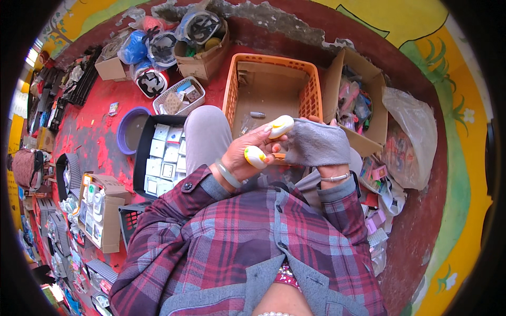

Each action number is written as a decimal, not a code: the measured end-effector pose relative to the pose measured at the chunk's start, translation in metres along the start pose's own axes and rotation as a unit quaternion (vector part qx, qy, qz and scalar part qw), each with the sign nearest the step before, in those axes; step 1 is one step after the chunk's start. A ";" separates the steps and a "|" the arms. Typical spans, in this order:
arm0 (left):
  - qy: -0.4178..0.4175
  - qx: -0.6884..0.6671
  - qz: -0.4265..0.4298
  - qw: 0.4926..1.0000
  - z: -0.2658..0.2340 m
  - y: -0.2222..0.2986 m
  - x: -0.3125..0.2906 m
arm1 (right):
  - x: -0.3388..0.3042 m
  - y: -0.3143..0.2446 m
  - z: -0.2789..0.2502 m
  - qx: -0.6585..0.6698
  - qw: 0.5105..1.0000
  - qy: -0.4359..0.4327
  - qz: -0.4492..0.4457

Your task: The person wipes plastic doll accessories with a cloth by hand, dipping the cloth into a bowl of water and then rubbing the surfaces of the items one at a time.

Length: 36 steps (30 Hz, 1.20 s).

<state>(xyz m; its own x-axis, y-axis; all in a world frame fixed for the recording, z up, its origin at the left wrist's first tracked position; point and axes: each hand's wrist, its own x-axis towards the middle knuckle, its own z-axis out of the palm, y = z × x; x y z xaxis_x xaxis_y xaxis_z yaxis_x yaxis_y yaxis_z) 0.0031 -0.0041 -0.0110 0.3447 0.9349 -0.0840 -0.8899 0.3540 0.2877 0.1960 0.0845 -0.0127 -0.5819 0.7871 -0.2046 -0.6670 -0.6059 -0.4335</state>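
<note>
In my left hand are two smooth oval white-and-yellow pieces. The upper oval piece is pinched at the fingertips, and the lower oval piece sits against the curled fingers. Their exact kind I cannot make out. A grey cloth drapes over my right hand, covering most of it. Fingertips show past the cloth's upper edge, close to the upper oval piece. Both hands are above my lap, in front of an orange plastic crate.
A cardboard box of small colourful goods stands right of the crate, beside a clear plastic bag. To the left are a black tray of white square boxes, a purple basin and a white basket. More boxes line the far wall.
</note>
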 end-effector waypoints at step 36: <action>0.039 0.313 0.000 0.949 -0.001 -0.022 0.007 | -0.010 0.031 0.017 -0.809 0.538 0.007 -0.236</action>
<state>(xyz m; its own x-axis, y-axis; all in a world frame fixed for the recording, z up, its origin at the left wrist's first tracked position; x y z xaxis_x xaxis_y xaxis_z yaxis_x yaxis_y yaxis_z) 0.0244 -0.0054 -0.0186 0.2995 0.9425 -0.1480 -0.5302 0.2934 0.7955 0.1732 0.0554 -0.0090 -0.5151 0.8164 0.2610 0.5457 0.5473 -0.6346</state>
